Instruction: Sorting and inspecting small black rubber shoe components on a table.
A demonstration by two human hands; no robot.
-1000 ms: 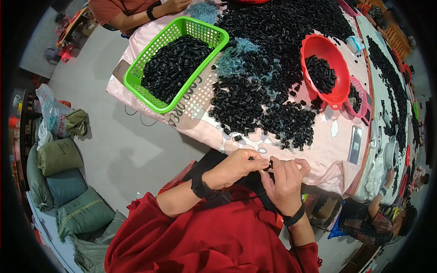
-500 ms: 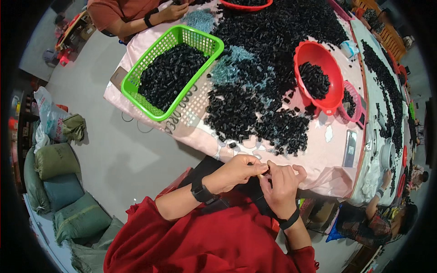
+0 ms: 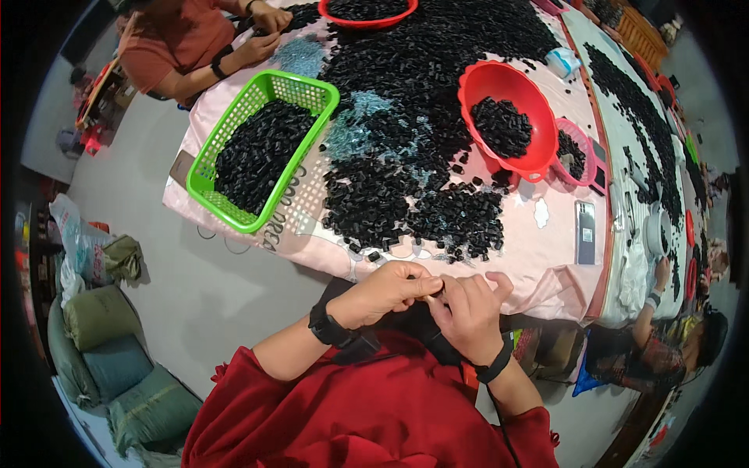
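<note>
My left hand and my right hand meet in front of the table's near edge, fingertips pinched together. Between them a small black piece shows, mostly hidden by the fingers. Just beyond my hands a heap of short black cylinder-like parts spreads over the pink cloth. Small translucent blue bits lie mixed among the parts. Farther left stands a bright green plastic basket, holding many similar black parts. To the right, a red scalloped bowl holds more of them.
A pink basket and a phone-like slab lie on the right. Across the table, another person handles parts beside a second red bowl. Someone else works at the far right. Stuffed sacks rest on the floor at left.
My view has shifted, so the table and its baskets sit farther left in it. My hands stay pinched together at nearly the same place. The other person's second hand has come into view.
</note>
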